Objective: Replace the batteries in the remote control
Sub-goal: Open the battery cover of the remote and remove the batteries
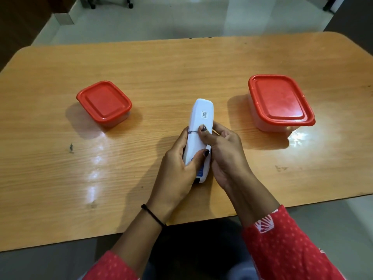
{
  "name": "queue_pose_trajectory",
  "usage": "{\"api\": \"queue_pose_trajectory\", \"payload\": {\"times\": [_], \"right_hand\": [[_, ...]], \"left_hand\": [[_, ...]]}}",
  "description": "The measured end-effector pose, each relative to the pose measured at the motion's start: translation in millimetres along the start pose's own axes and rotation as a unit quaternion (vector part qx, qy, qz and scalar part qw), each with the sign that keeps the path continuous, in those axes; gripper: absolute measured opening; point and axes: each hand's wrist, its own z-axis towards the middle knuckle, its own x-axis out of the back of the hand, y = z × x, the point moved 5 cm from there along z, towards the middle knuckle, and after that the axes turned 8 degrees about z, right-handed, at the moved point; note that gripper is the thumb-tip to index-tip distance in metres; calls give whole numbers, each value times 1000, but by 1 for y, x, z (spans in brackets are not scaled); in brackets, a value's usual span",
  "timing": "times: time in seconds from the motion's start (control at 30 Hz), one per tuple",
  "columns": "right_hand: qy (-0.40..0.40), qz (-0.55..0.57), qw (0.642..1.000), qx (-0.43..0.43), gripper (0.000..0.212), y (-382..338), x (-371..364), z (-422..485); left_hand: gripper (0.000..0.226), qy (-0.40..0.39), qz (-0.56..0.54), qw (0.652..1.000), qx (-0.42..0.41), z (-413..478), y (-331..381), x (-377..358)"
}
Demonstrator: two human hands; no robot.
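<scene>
A white remote control (pixel 200 112) is held back side up over the middle of the wooden table (pixel 161 67), its far end pointing away from me. A small code sticker shows on its back. My left hand (pixel 179 168) wraps around its lower half from the left, thumb across the back. From the right, my right hand (pixel 224 154) holds it too, with the thumb pressing on the back cover near the seam. No batteries are visible.
Two clear plastic boxes with red lids stand shut on the table: a smaller one (pixel 104 103) to the left of the remote and a larger one (pixel 280 102) to the right. Tiled floor lies beyond the table's far edge.
</scene>
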Motion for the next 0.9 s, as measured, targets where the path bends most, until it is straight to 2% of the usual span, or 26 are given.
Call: {"api": "queue_pose_trajectory", "payload": {"times": [0.07,0.2,0.3,0.33,0.4,0.43,0.47,0.57,0.67,0.8,0.9], "right_hand": [[2,3,1000,-3,25,0,-1,0],[-44,-12,999,-12,28,-2,-2,1],[-27,-132,989,53,27,-9,-3,2],[-12,-199,975,97,35,-13,-4,2],[30,-319,930,181,63,-22,-6,-1],[49,-354,909,215,69,-26,-7,-3],[60,-370,894,245,66,-29,-8,-5],[76,-382,871,299,42,-37,-12,-11],[72,-385,862,321,35,-45,-14,-15],[78,-383,855,341,42,-49,-13,-18],[105,-396,834,369,59,-51,-16,-24]], "left_hand": [[61,13,3,1000,5,-2,0,0],[60,17,3,1000,5,-2,2,3],[60,14,8,1000,1,-2,4,5],[60,16,11,1000,-1,-2,5,6],[60,17,14,1000,2,-3,5,5],[59,16,13,1000,3,-4,5,5],[59,16,12,1000,3,-4,5,5],[62,14,-5,1000,5,-4,5,6],[64,18,-14,1000,1,-4,7,7],[63,15,-35,999,2,-4,8,3],[60,17,-43,999,4,-3,7,0]]}}
